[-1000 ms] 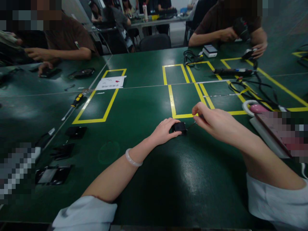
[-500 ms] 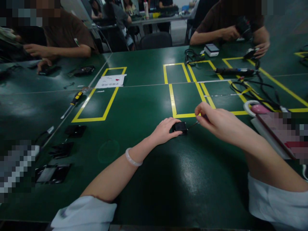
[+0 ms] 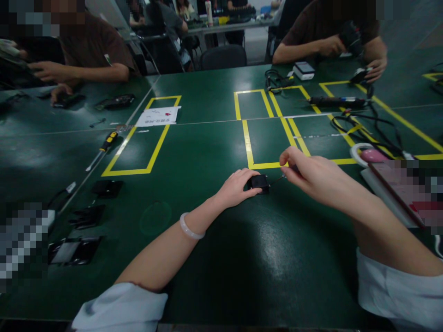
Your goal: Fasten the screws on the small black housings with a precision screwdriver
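My left hand (image 3: pixel 238 188) is closed round a small black box-shaped part (image 3: pixel 260 183), thumb on its near side and fingers at the far side, holding it against the green tabletop (image 3: pixel 221 258). Small shiny points show at the part's right edge. To the right of it, my right hand (image 3: pixel 304 173) pinches a thin, dark rod-like tool (image 3: pixel 277 180). The tool's other end reaches to the part's right side; whether it touches there I cannot tell. Its gripped end is hidden by my fingers.
On the left lie several black parts (image 3: pixel 86 216) and a yellow-black screwdriver (image 3: pixel 106 146). Yellow tape (image 3: pixel 249 147) marks rectangles around a paper label (image 3: pixel 159 116). A power-screwdriver-like tool (image 3: pixel 337 102) with cables lies at right, near a pink object (image 3: pixel 374 156). Co-workers' hands (image 3: pixel 375 69) are across the table.
Both hands keep the same hold and place, with the black part and the thin tool unmoved. The view has shifted very slightly.
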`<state>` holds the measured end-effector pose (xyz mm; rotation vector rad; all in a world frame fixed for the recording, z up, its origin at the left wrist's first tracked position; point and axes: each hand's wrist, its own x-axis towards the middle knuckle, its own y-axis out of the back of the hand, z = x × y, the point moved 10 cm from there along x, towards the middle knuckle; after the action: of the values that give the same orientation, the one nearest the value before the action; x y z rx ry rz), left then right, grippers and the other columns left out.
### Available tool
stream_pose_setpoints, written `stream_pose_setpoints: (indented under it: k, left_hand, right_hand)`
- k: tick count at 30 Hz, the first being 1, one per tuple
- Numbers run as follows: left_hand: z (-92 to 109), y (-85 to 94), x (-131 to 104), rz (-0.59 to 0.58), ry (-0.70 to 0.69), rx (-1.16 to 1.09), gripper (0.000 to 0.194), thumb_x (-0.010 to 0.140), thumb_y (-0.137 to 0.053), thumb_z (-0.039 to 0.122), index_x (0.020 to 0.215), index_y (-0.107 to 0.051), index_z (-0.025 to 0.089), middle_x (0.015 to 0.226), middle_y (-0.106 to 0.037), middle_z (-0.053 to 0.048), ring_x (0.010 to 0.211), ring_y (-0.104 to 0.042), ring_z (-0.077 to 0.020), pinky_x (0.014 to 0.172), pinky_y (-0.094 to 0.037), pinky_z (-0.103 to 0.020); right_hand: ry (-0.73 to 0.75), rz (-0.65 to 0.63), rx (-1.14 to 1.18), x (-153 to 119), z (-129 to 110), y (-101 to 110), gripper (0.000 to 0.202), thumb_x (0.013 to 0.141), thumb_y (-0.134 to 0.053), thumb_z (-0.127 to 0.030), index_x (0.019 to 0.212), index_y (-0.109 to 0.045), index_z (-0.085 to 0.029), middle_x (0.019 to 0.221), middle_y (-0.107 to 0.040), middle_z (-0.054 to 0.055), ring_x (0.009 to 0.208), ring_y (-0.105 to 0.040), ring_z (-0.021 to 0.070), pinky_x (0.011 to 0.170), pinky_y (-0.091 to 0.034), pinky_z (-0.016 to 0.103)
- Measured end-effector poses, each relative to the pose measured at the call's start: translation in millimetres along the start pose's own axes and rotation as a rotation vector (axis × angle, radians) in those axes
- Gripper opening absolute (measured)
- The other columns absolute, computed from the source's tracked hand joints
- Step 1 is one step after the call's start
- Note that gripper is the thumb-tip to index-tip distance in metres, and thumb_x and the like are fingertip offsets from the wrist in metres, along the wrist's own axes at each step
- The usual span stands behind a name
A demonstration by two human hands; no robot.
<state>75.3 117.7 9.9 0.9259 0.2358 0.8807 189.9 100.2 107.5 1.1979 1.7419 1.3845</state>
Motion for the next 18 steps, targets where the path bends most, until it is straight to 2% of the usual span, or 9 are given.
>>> stream_pose_setpoints:
  k: [3, 8, 14, 18]
  left_hand:
    - [0.6, 0.8, -0.1, 0.004, -0.001, 0.001, 0.036, 0.089, -0.057, 0.043, 0.118, -0.054, 0.021, 0.116, -0.059, -0.008, 0.109, -0.054, -0.0250, 0.095, -0.044, -0.040]
    - [1.3, 0.9, -0.1, 0.006, -0.012, 0.001, 0.036, 0.089, -0.057, 0.043, 0.117, -0.054, 0.021, 0.117, -0.059, -0.008, 0.109, -0.054, -0.0243, 0.096, -0.043, -0.039]
    - [0.2, 0.3, 0.0, 0.012, -0.013, -0.005, 0.037, 0.089, -0.057, 0.042, 0.118, -0.054, 0.020, 0.116, -0.059, -0.008, 0.109, -0.054, -0.0242, 0.095, -0.043, -0.039]
    - [0.9, 0.6, -0.2, 0.012, -0.015, -0.004, 0.036, 0.089, -0.058, 0.043, 0.117, -0.054, 0.021, 0.116, -0.059, -0.008, 0.109, -0.054, -0.0244, 0.095, -0.043, -0.039]
  right_hand:
    - [0.001, 0.006, -0.003, -0.5, -1.2, 1.1, 0.020, 0.093, -0.039, -0.035, 0.106, -0.045, -0.022, 0.077, -0.064, 0.002, 0.066, -0.059, 0.0183, 0.059, -0.032, 0.028]
    - [-0.007, 0.005, -0.045, 1.0, 1.9, -1.4, 0.025, 0.095, -0.037, -0.045, 0.099, -0.047, -0.022, 0.070, -0.062, 0.001, 0.062, -0.057, 0.0185, 0.057, -0.030, 0.028]
    - [0.011, 0.018, -0.006, 0.4, 1.3, -0.4, 0.019, 0.094, -0.038, -0.036, 0.103, -0.046, -0.021, 0.075, -0.065, 0.003, 0.065, -0.059, 0.0181, 0.057, -0.032, 0.027]
    - [0.000, 0.017, 0.001, 0.0, 0.8, 1.0, 0.020, 0.093, -0.040, -0.036, 0.106, -0.046, -0.022, 0.077, -0.066, 0.003, 0.066, -0.060, 0.0187, 0.058, -0.032, 0.027]
